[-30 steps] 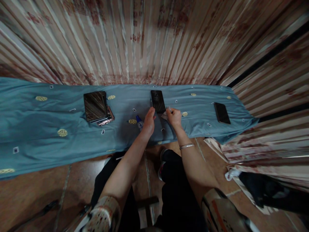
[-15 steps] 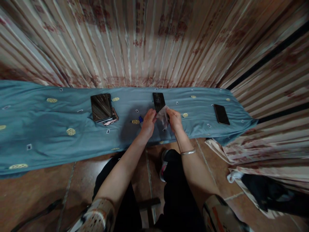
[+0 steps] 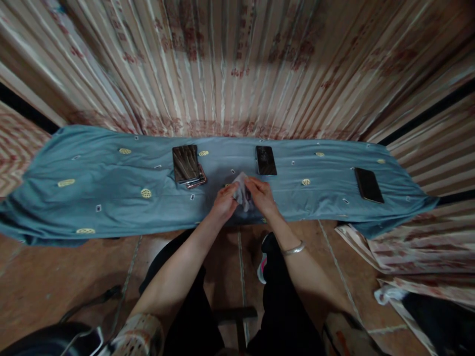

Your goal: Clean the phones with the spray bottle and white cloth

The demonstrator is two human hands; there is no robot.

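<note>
My left hand [image 3: 223,201] and my right hand [image 3: 261,195] meet over the near edge of a blue cloth-covered table [image 3: 111,198] and both grip a small whitish cloth [image 3: 242,193] between them. A dark phone [image 3: 265,160] lies screen up just beyond my right hand. A stack of dark devices [image 3: 186,165] sits further left, beyond my left hand. My right wrist wears a silver bangle [image 3: 293,248].
Another dark phone [image 3: 368,184] lies near the table's right end. Striped patterned curtains [image 3: 237,69] hang behind the table. Striped fabric [image 3: 401,247] and a dark item [image 3: 441,316] lie on the floor at right. A dark object [image 3: 55,338] sits at lower left.
My hands left the phone, drew back toward me and closed together on the whitish cloth. The view has shifted, so everything on the table appears further right.
</note>
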